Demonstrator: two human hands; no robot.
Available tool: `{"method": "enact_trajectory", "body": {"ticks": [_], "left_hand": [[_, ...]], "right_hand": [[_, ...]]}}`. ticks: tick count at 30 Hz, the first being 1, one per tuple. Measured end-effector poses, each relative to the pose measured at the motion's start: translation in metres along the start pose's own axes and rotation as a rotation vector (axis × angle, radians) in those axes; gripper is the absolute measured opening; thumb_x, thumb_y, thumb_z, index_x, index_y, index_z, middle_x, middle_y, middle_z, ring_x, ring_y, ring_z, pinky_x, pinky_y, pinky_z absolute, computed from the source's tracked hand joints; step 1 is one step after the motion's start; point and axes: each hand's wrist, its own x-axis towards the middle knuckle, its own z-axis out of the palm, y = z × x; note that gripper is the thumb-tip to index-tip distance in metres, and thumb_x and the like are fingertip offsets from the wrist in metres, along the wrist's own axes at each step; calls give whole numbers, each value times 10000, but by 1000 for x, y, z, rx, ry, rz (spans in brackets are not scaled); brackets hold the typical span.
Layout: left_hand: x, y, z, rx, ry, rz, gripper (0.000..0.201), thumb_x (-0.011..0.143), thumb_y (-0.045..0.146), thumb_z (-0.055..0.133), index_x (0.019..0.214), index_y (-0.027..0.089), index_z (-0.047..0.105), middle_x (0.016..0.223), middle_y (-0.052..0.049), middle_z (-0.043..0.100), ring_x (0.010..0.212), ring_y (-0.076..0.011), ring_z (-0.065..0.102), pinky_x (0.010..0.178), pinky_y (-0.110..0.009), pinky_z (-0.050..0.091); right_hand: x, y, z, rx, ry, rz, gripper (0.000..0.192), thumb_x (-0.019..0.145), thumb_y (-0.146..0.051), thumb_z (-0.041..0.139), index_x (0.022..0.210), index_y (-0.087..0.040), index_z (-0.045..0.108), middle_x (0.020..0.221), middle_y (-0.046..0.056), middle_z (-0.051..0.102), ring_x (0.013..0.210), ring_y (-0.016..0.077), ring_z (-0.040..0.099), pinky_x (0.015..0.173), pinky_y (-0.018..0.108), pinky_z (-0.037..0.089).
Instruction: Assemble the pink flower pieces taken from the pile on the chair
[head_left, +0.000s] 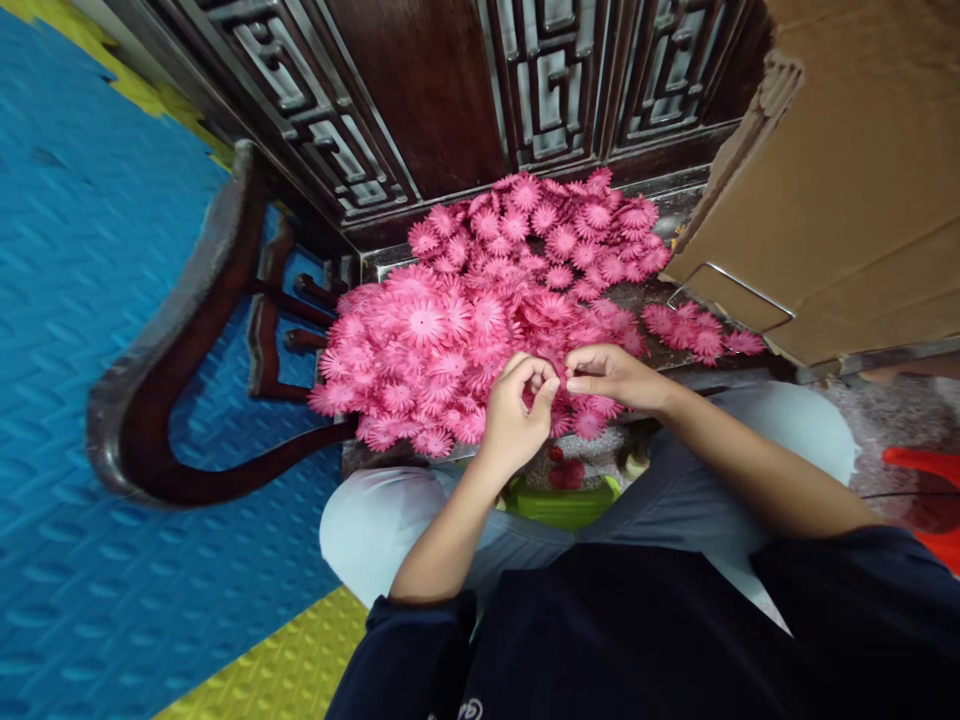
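A large heap of pink fabric flowers (487, 300) covers the seat of a dark wooden chair (172, 400) in front of me. My left hand (517, 415) hovers at the heap's near edge with fingers curled and pinched together on a small pink piece. My right hand (611, 375) is close beside it, fingertips pinched toward the left hand and touching the same pink flower material. A few loose flowers (701, 335) lie apart to the right. What sits between the fingertips is mostly hidden.
A carved dark wooden chair back (450, 100) rises behind the heap. A cardboard box (847, 190) with a metal wire handle stands at the right. Blue and yellow foam mats (82, 300) cover the floor. A green container (562, 500) sits between my knees; a red object (930, 500) lies at far right.
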Motion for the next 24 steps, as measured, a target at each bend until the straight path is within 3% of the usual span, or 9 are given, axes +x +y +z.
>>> {"method": "enact_trajectory", "body": {"ticks": [5, 11, 24], "left_hand": [[-1, 2, 1, -1, 5, 24, 144, 842, 223, 503, 702, 192, 492, 705, 2, 485, 707, -135, 470, 666, -263, 384], [1, 2, 0, 7, 79, -7, 135, 712, 276, 704, 726, 192, 599, 704, 25, 514, 698, -119, 485, 676, -252, 391], [1, 0, -3, -3, 93, 7, 64, 738, 246, 677, 771, 194, 695, 727, -1, 599, 687, -115, 537, 690, -275, 430]], "right_hand": [[-1, -2, -1, 35, 0, -8, 295, 727, -398, 668, 653, -146, 533, 600, -48, 444, 588, 79, 394, 588, 233, 321], [-1, -3, -4, 76, 17, -18, 238, 744, -350, 657, 682, -142, 559, 623, -42, 487, 606, 79, 426, 602, 236, 321], [-3, -8, -9, -1, -35, -36, 215, 766, -309, 634, 665, -140, 547, 609, -54, 446, 589, 71, 385, 597, 239, 297]]}}
